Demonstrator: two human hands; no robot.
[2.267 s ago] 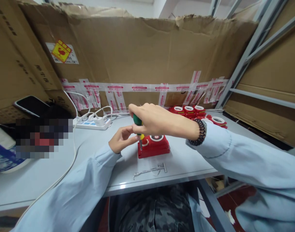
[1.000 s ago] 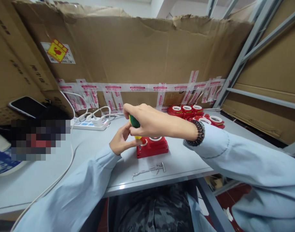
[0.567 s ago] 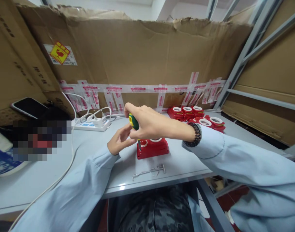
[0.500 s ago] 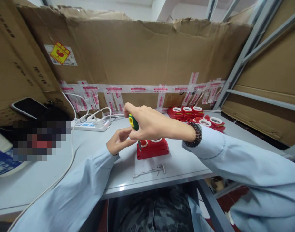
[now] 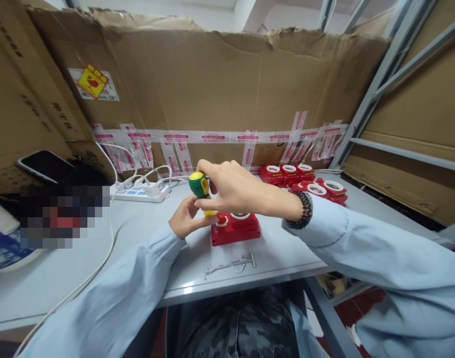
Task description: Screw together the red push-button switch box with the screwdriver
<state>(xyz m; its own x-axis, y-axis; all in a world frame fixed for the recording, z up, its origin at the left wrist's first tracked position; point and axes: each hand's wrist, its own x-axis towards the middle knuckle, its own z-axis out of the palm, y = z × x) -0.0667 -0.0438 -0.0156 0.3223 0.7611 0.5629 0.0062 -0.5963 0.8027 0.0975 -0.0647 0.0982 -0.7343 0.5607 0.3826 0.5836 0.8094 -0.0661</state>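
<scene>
A screwdriver with a green and yellow handle stands nearly upright over the left end of a red housing with white rings. My right hand has its thumb and fingers around the handle from the right. Low on the handle, at its yellow collar, the thumb and fingers of my left hand close in from the left. The tip meets the housing near its left front corner; the screw there is too small to make out. Several loose screws lie on the table in front of the housing.
More red housings with white rings stand at the back right. A white power strip with plugs lies at the back left, its cable running forward. A phone rests far left. Cardboard walls the back; the table edge is near me.
My right fingers have loosened and shifted on the handle, so more of its green and yellow top shows. My left hand has moved slightly right, against the collar. The housing has stayed put.
</scene>
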